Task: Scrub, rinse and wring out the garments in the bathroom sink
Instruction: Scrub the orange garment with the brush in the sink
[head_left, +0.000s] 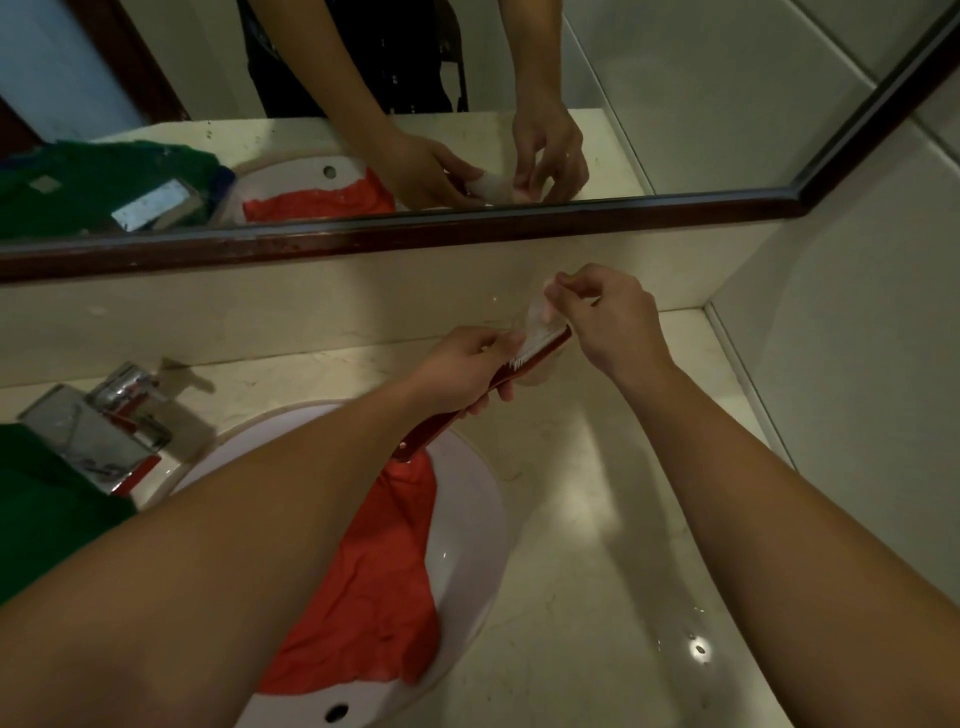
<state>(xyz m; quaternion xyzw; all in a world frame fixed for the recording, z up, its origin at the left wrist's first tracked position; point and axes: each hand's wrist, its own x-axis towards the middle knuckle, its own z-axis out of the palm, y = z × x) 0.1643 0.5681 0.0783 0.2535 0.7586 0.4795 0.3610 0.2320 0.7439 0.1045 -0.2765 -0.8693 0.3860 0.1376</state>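
Grips red plastic white-bristled brush (545, 349) in left hand (467, 369), pinches whitish translucent film (537, 314) off it with right hand (608, 322), apparently readying scrub.

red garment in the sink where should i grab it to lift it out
Probably the narrow far end of the red garment. It seems to gather into a bunch there, so fingers can close round it. Come from above on the right, where the wall of the sink is bare.
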